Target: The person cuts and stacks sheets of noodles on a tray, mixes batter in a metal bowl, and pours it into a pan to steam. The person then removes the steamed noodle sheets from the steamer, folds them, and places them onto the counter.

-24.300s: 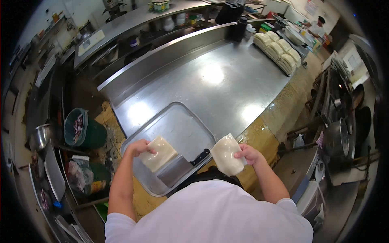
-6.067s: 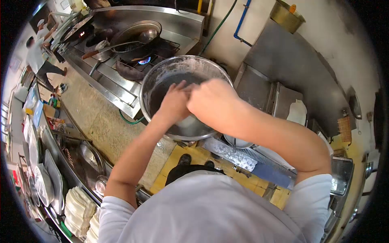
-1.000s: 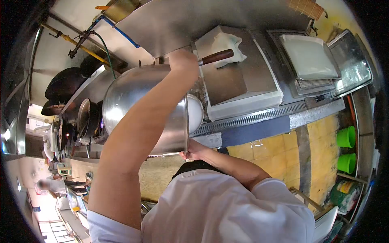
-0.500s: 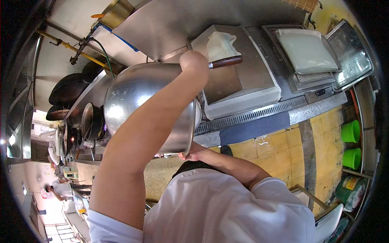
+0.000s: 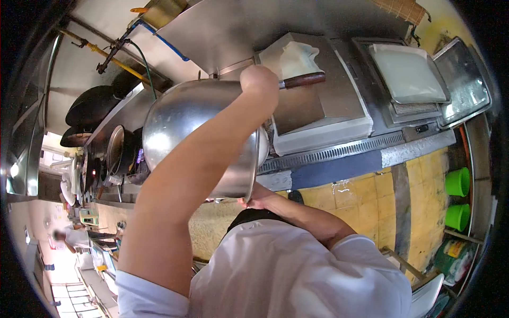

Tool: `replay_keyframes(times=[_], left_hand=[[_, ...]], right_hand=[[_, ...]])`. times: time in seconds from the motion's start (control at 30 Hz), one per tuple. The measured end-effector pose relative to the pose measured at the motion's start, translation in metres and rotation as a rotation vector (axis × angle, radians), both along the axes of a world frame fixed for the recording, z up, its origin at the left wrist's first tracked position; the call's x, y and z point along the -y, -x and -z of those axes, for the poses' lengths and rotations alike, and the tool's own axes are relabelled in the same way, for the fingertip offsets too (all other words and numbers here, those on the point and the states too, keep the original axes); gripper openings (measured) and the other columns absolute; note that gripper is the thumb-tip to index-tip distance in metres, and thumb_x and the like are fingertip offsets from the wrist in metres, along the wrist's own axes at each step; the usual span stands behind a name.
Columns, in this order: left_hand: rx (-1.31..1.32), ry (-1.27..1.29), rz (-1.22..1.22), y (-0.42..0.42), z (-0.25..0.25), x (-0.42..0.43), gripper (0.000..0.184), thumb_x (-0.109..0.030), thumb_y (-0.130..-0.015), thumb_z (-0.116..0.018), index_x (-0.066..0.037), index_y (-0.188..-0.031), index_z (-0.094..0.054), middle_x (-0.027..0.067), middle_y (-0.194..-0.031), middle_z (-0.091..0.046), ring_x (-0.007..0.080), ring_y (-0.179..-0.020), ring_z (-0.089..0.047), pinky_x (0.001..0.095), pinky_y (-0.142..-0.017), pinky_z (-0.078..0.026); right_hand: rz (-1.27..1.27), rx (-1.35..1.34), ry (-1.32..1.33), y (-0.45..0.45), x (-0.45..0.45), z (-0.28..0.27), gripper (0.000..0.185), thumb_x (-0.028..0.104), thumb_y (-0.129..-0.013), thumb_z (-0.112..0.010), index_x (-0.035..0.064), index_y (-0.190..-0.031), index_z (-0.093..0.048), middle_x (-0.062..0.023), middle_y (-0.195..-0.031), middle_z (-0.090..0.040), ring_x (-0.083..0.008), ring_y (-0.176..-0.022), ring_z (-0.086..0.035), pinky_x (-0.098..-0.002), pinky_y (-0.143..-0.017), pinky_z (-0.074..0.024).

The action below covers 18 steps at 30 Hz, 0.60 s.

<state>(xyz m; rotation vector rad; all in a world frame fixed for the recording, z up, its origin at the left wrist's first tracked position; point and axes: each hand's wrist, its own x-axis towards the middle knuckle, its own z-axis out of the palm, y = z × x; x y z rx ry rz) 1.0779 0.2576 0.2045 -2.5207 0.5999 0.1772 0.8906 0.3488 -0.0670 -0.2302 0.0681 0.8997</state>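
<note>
Left hand (image 5: 260, 82) has moved from over the bowl (image 5: 183, 111) to its upper rim, by a handle (image 5: 306, 80), its openness and hold hidden, while right hand (image 5: 256, 198) curls closed on the lower rim, the bowl left of centre, its apparent tilting calling for steady support

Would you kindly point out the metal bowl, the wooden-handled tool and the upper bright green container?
Metal bowl (image 5: 183, 112): head view, outer wall.
Wooden-handled tool (image 5: 306, 80): head view, brown handle.
Upper green container (image 5: 457, 182): head view, side.
</note>
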Motion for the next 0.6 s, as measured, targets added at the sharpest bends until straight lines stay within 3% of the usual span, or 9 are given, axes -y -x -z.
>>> replay_keyframes(times=[0.1,0.2,0.33,0.37,0.4,0.5,0.6], left_hand=[[0.03,0.05,0.006,0.002,-0.023,-0.035,0.023,-0.017,-0.09,-0.063,-0.007,-0.106,-0.077,0.0141,-0.113,-0.074,0.0285,-0.105,-0.072,0.0391,-0.084,-0.06],[0.128,0.077,-0.021,-0.001,-0.043,-0.089,0.024,-0.017,-0.089,-0.061,-0.005,-0.102,-0.076,0.0171,-0.11,-0.074,0.0301,-0.102,-0.073,0.0413,-0.084,-0.06],[0.162,0.099,-0.192,0.006,-0.08,-0.182,0.027,-0.016,-0.084,-0.06,-0.002,-0.103,-0.074,0.0215,-0.105,-0.074,0.0347,-0.1,-0.073,0.0455,-0.086,-0.059],[0.2,0.199,-0.288,0.006,-0.084,-0.212,0.028,-0.018,-0.083,-0.061,-0.001,-0.102,-0.073,0.023,-0.104,-0.073,0.0373,-0.1,-0.072,0.0473,-0.087,-0.058],[0.233,0.253,-0.365,0.017,-0.097,-0.238,0.028,-0.02,-0.083,-0.064,-0.002,-0.101,-0.074,0.0226,-0.103,-0.073,0.0367,-0.101,-0.072,0.0449,-0.089,-0.058],[0.337,0.439,-0.539,0.028,-0.095,-0.346,0.033,-0.026,-0.084,-0.066,0.002,-0.1,-0.072,0.0254,-0.102,-0.072,0.0408,-0.103,-0.069,0.0476,-0.092,-0.054],[0.508,0.686,-0.635,0.034,-0.043,-0.477,0.037,-0.027,-0.084,-0.067,0.0,-0.11,-0.073,0.0259,-0.104,-0.072,0.0411,-0.106,-0.067,0.0462,-0.093,-0.053]], right_hand=[[0.008,-0.009,-0.006,-0.003,-0.01,0.022,0.017,0.025,-0.101,-0.059,0.0109,-0.093,-0.064,-0.0046,-0.076,-0.065,-0.0164,-0.057,-0.06,-0.0336,-0.046,-0.048],[-0.024,-0.032,0.265,-0.007,-0.007,-0.013,0.01,0.015,-0.095,-0.067,0.0067,-0.098,-0.062,-0.0051,-0.065,-0.059,-0.0211,-0.054,-0.062,-0.0389,-0.043,-0.0486],[0.036,0.102,0.453,-0.012,-0.006,-0.048,0.017,0.013,-0.097,-0.063,-0.0009,-0.107,-0.061,-0.0106,-0.077,-0.065,-0.0216,-0.055,-0.062,-0.042,-0.047,-0.0563],[0.039,0.101,0.517,-0.018,-0.007,-0.06,0.026,0.006,-0.097,-0.06,-0.0043,-0.12,-0.055,-0.0139,-0.085,-0.066,-0.0214,-0.055,-0.063,-0.0417,-0.051,-0.0603],[0.063,0.116,0.553,-0.024,-0.01,-0.069,0.026,0.004,-0.097,-0.06,-0.0041,-0.121,-0.053,-0.015,-0.085,-0.066,-0.0221,-0.056,-0.063,-0.0418,-0.052,-0.0609],[0.138,0.197,0.638,-0.049,-0.023,-0.099,0.036,-0.006,-0.094,-0.057,-0.0066,-0.127,-0.043,-0.0195,-0.086,-0.066,-0.0254,-0.061,-0.067,-0.0415,-0.056,-0.0642],[0.175,0.44,0.801,-0.082,-0.045,-0.125,0.039,-0.003,-0.093,-0.059,-0.0035,-0.13,-0.045,-0.0184,-0.097,-0.068,-0.0231,-0.062,-0.069,-0.0366,-0.056,-0.0628]])
